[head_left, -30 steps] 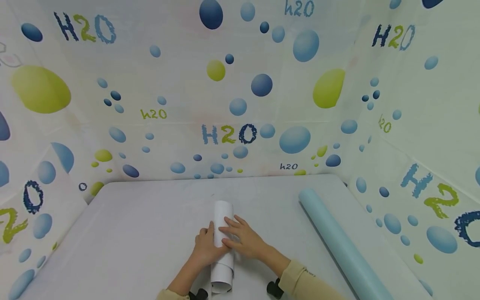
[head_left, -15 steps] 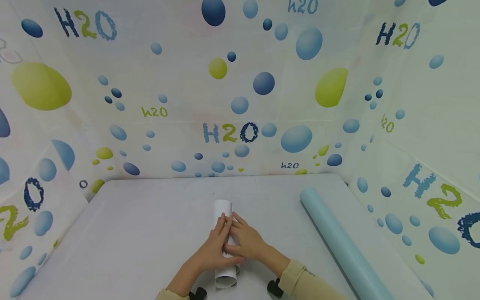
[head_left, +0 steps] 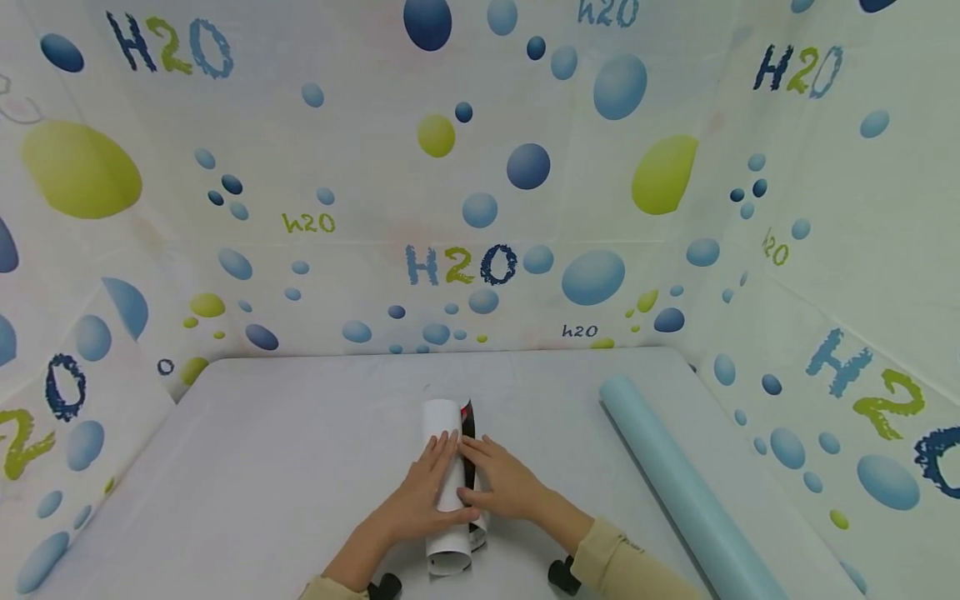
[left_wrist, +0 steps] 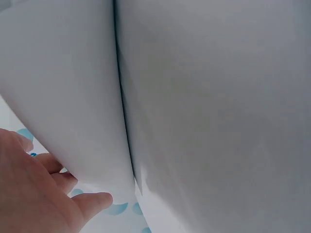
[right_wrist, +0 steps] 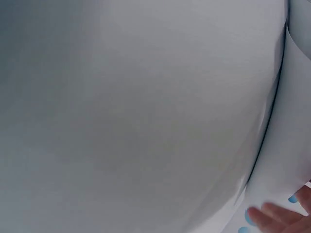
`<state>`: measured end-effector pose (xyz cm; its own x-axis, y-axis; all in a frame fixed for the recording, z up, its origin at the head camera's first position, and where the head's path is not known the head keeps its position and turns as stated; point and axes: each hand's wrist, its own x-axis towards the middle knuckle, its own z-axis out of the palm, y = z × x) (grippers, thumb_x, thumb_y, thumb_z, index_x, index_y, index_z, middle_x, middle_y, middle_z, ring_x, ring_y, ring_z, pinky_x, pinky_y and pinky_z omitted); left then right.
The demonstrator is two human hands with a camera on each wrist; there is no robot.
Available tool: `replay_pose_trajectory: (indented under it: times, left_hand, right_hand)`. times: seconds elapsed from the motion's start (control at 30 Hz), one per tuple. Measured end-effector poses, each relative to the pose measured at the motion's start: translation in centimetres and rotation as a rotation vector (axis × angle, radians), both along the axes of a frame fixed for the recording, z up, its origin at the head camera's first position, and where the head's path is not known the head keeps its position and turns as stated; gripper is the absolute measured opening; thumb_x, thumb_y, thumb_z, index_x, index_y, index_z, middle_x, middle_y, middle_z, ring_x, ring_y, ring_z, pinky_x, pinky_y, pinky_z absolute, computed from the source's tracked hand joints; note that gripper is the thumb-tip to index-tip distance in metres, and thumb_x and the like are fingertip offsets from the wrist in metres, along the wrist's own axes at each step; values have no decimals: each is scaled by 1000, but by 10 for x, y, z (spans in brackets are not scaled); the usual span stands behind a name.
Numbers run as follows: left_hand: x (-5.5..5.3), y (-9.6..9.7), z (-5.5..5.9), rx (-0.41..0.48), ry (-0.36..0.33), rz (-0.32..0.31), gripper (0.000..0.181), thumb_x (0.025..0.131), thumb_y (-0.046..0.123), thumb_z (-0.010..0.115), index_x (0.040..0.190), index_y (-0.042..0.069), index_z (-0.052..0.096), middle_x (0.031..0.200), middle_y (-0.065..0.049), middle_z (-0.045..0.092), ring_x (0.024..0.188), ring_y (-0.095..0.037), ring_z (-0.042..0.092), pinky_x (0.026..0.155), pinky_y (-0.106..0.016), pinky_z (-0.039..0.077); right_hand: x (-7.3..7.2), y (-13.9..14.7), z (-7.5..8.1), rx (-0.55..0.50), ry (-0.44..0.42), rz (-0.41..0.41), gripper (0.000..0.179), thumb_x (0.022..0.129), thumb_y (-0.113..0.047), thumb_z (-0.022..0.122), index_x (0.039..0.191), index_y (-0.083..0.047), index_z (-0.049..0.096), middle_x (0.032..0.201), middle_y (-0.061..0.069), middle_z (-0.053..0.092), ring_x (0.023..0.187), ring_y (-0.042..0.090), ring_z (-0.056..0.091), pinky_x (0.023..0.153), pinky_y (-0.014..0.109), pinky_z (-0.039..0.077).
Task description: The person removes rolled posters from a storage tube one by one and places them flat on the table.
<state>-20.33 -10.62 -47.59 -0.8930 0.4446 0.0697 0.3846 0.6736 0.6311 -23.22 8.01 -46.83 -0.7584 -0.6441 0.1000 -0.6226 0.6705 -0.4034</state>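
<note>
A white paper roll (head_left: 442, 413) lies lengthwise in the middle of the table. On its right side the loose edge stands away, and a dark printed inner face (head_left: 469, 417) with a bit of red shows there. My left hand (head_left: 420, 504) rests on the roll with straight fingers. Beside it, my right hand (head_left: 510, 483) has its fingers and thumb extended at the loose edge. In the left wrist view, the left hand (left_wrist: 39, 189) lies alongside the roll (left_wrist: 68, 97). The right wrist view shows blurred fingertips of the right hand (right_wrist: 286, 218) near the roll's end.
A long light blue roll (head_left: 682, 483) lies slanted along the right side of the white table (head_left: 300, 433). A backdrop (head_left: 360, 150) printed with bubbles and H2O lettering stands behind and at both sides. Black devices (head_left: 564, 575) sit at the wrists.
Hands that overlapped on the roll half a second ago have parted, the right one moving slightly right. The roll's edge has come loose, baring the dark printed side.
</note>
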Motion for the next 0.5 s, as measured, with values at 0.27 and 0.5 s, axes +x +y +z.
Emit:
replay_pose_trajectory:
  times: [0.27, 0.5]
  left_hand:
    - [0, -6, 5, -25, 5, 14, 96, 73, 60, 64, 147, 15, 21, 151, -16, 11, 137, -36, 6, 97, -63, 28]
    - [0, -9, 9, -122, 68, -12, 83, 72, 51, 70, 140, 15, 39, 150, -18, 12, 135, -42, 7, 94, -66, 29]
  right_hand:
    - [-5, 9, -3, 23, 32, -20, 61, 84, -28, 62, 135, -1, 42, 135, 12, 44, 122, 26, 44, 98, 41, 40]
    - [-6, 12, -3, 136, -22, -66, 71, 77, -33, 69, 134, 0, 43, 134, 12, 44, 120, 26, 46, 96, 38, 42]
